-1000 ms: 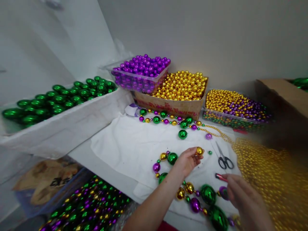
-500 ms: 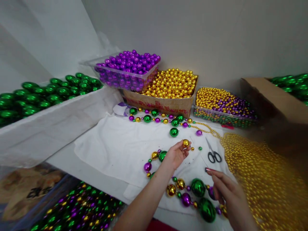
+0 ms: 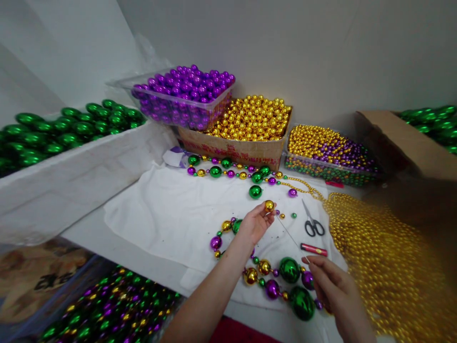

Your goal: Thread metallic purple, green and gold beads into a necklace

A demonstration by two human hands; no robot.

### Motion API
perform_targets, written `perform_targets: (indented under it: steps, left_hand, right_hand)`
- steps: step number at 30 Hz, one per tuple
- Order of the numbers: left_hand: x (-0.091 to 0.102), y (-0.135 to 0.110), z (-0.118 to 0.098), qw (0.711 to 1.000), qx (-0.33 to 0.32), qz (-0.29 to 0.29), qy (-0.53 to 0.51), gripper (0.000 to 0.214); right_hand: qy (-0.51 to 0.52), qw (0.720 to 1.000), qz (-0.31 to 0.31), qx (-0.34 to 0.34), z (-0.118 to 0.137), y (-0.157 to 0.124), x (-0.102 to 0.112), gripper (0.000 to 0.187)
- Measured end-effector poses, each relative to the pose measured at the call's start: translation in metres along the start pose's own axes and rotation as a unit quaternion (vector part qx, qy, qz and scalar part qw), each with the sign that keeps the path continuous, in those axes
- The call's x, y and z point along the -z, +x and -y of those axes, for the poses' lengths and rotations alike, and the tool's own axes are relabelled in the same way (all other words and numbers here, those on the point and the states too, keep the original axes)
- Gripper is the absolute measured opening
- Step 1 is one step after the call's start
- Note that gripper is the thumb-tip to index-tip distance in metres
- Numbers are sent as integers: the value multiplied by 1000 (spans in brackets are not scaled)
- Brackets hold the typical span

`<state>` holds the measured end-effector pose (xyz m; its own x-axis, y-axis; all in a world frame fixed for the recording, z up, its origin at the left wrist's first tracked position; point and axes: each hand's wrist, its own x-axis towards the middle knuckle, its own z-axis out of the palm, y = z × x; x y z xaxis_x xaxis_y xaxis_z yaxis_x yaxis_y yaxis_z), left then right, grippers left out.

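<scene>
- Pale grey table (image 3: 84,234), a rumpled white cloth (image 3: 153,214) spread across its middle.
- Twelve o'clock: cardboard box (image 3: 246,151) of gold balls; before it, a far beaded garland (image 3: 215,172).
- Two o'clock: clear plastic tub (image 3: 332,175) of small mixed beads.
- Three o'clock: black-handled scissors (image 3: 312,221) on the cloth, with a red lighter (image 3: 314,249) just beside.
- Four o'clock: heaped gold bead strands (image 3: 382,252).
- Five o'clock: near large-bead garland (image 3: 272,288).

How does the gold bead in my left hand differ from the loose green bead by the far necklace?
The gold bead is yellowish, the green bead deep green. The gold bead looks smaller than the green bead. The gold bead is held in the left hand, while the green bead lies on the white cloth. Both are round and shiny.
</scene>
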<state>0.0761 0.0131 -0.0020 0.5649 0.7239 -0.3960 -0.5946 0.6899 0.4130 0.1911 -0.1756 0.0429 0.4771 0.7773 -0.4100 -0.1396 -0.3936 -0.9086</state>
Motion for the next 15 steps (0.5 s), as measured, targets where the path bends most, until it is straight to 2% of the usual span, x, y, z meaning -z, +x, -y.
perform_targets:
  steps: [7, 11, 15]
  left_hand:
    - [0, 0, 0, 1000, -13, -3, -9, 12]
    - [0, -1, 2, 999, -30, 14, 8, 12]
    - [-1, -5, 5, 998, -40, 37, 27, 21]
  right_hand:
    - [0, 1000, -9, 12, 0, -1, -2, 49]
    - [1, 1000, -19, 7, 2, -2, -5, 49]
    - [-3, 999, -31, 23, -2, 2, -6, 50]
